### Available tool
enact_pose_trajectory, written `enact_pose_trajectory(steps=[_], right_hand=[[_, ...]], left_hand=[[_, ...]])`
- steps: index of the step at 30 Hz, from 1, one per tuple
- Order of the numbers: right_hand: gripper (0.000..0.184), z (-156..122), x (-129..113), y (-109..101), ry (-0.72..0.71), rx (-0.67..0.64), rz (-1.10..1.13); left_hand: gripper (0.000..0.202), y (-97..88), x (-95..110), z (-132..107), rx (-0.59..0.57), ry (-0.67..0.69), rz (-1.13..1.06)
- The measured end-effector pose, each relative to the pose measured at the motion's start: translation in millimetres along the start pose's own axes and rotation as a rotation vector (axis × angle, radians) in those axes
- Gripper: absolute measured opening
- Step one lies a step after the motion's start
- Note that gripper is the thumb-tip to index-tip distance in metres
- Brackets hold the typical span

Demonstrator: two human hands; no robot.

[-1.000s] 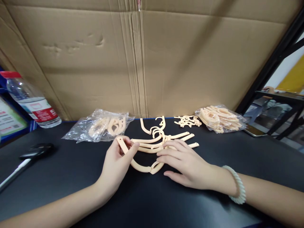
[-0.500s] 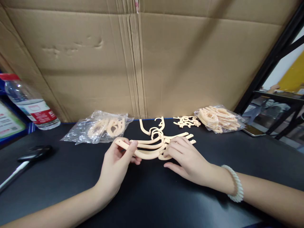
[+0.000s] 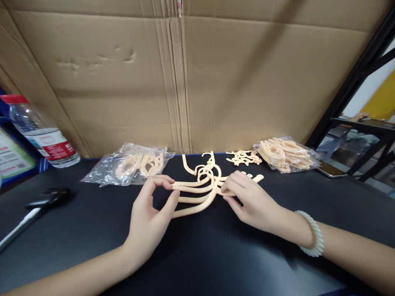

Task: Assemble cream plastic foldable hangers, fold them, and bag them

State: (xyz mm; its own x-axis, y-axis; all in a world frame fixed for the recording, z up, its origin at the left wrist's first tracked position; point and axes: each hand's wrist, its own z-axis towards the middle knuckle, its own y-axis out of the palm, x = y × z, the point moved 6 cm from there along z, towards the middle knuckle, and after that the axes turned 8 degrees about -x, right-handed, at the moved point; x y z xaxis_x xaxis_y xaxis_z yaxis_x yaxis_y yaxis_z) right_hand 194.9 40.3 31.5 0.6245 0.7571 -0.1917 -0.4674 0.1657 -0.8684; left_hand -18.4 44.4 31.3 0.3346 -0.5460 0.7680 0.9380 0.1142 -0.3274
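Note:
A row of cream plastic folding clothes hangers [image 3: 197,209] lies on the black table, arms spread left and right, with their hooks bunched toward the back. My left hand [image 3: 151,209] is curled around the left arm ends, index fingertip and thumb closing on the tips of the middle arms. The nearest arm passes behind my left thumb. My right hand [image 3: 247,197] pinches the right arm of the near hanger close to its centre joint; part of that arm is hidden by the fingers. Behind the row lie a loose hanger arm [image 3: 187,165] and another hanger piece with a hook [image 3: 211,161].
A clear bag of hanger parts [image 3: 123,166] is at back left, another bag [image 3: 285,154] at back right beside loose small hooks [image 3: 243,157]. A water bottle [image 3: 52,139] and a black object with a white handle [image 3: 47,198] stand left. Cardboard [image 3: 247,74] walls the back.
The near hanger has come down onto the table in front of the row, its left arm out of my left fingers' grasp. My right hand has shifted slightly right and up along its right arm.

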Motion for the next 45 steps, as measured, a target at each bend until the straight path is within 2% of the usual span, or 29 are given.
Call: enact_pose_trajectory(steps=[2,5,7,8,11,14,17,22,24,31,37,45], right_hand=[[0.012,0,0,7,0.033,-0.101,-0.006],[0.012,-1,0,9,0.072,-0.141,0.014],[0.01,0,1,8,0.084,-0.149,-0.002],[0.009,0,2,8,0.094,-0.152,-0.015],[0.01,1,10,9,0.149,-0.166,-0.06],[0.031,1,21,13,0.189,-0.188,-0.087],[0.056,-3,32,22,0.227,-0.271,-0.104],[0.074,-8,43,31,0.309,-0.404,-0.123],[0.072,-7,44,30,0.293,-0.4,-0.145],[0.043,-1,44,22,0.221,-0.293,-0.137],[0.04,1,45,23,0.192,-0.314,-0.152],[0.04,3,47,17,0.147,-0.274,-0.099]], left_hand=[[0.013,6.0,15,-2,-0.106,0.157,0.181],[0.014,28.3,31,-12,-0.42,0.387,0.397],[0.015,40.3,33,-21,-0.577,0.474,0.494],[0.016,43.7,32,-23,-0.614,0.494,0.52],[0.017,46.2,27,-24,-0.616,0.488,0.535],[0.018,45.9,18,-22,-0.62,0.427,0.573],[0.023,45.0,12,-20,-0.635,0.382,0.636],[0.028,46.1,9,-21,-0.682,0.363,0.706],[0.03,47.0,8,-21,-0.698,0.358,0.721],[0.031,47.3,8,-20,-0.711,0.343,0.729],[0.033,46.5,4,-21,-0.713,0.333,0.723],[0.035,46.5,1,-20,-0.725,0.323,0.729]])
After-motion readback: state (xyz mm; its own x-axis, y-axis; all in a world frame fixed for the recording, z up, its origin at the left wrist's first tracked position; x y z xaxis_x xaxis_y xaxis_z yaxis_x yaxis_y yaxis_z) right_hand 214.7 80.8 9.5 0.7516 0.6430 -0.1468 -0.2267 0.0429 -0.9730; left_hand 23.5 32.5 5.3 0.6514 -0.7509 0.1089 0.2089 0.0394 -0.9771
